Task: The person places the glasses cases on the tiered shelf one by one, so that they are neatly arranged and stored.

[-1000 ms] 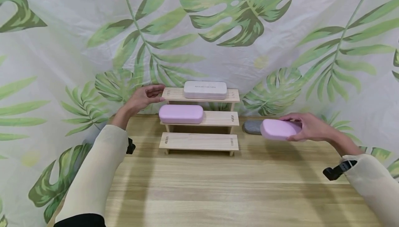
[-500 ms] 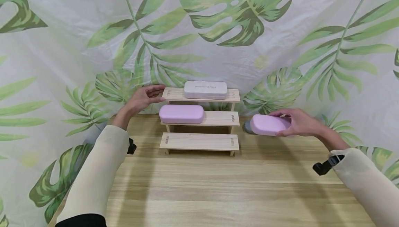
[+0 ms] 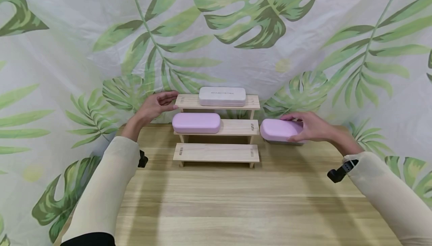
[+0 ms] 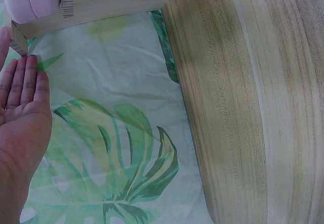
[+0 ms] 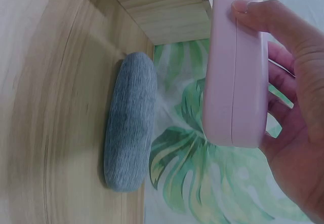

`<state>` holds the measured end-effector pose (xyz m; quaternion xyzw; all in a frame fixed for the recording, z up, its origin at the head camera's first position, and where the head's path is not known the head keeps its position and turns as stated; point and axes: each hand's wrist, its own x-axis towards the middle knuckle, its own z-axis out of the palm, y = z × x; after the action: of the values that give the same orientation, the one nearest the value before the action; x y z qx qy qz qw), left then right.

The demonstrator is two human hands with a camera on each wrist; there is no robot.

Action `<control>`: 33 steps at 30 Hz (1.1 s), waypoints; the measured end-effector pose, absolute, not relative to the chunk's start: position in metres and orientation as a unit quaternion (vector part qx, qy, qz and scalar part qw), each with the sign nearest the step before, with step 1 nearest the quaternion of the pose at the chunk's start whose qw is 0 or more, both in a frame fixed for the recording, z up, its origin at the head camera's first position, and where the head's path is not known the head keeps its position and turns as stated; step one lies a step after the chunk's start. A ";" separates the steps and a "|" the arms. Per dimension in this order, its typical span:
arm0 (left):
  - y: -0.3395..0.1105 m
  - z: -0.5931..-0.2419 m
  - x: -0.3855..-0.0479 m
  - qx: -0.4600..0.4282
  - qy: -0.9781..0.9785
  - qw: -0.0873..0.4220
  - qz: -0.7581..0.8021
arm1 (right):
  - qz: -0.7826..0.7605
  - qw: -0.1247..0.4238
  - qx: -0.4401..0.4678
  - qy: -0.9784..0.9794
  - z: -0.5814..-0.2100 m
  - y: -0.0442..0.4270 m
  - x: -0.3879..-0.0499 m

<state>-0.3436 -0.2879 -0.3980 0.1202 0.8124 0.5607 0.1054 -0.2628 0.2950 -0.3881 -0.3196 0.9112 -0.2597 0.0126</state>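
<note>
My right hand point(image 3: 314, 128) grips a pink glasses case point(image 3: 280, 129) between thumb and fingers. It hovers above the table, just right of the three-tier wooden stand point(image 3: 216, 153). Below it lies a grey glasses case point(image 5: 130, 122), mostly hidden in the head view. At the top tier's left end, my left hand point(image 3: 156, 107) has its fingers extended, its fingertips at the wood's edge. Another pink glasses case point(image 3: 196, 123) lies on the left part of the middle tier. On the top tier sits a white glasses case point(image 3: 222, 96) with small dark lettering.
The stand is on a light wood-grain table point(image 3: 216, 201), close against its back edge. Behind it hangs a pale cloth point(image 3: 236, 66) printed with green leaves. The lowest tier point(image 3: 216, 152) shows bare wood.
My right hand has carried the pink glasses case leftward and slightly up in the head view, over the grey case and close to the stand. The left hand stays in place.
</note>
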 end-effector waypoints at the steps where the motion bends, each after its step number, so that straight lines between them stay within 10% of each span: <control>1: -0.288 -0.398 -0.343 0.120 0.812 0.105 0.561 | -0.258 0.010 -0.321 0.911 -0.388 0.293 -0.264; 33: -0.287 -0.397 -0.341 0.115 0.815 0.106 0.559 | -0.286 -0.009 -0.360 0.888 -0.385 0.224 -0.287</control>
<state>-0.3414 -0.2868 -0.3970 0.1150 0.8146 0.5586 0.1059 -0.2873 0.2236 -0.3854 -0.3602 0.8880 -0.2855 -0.0090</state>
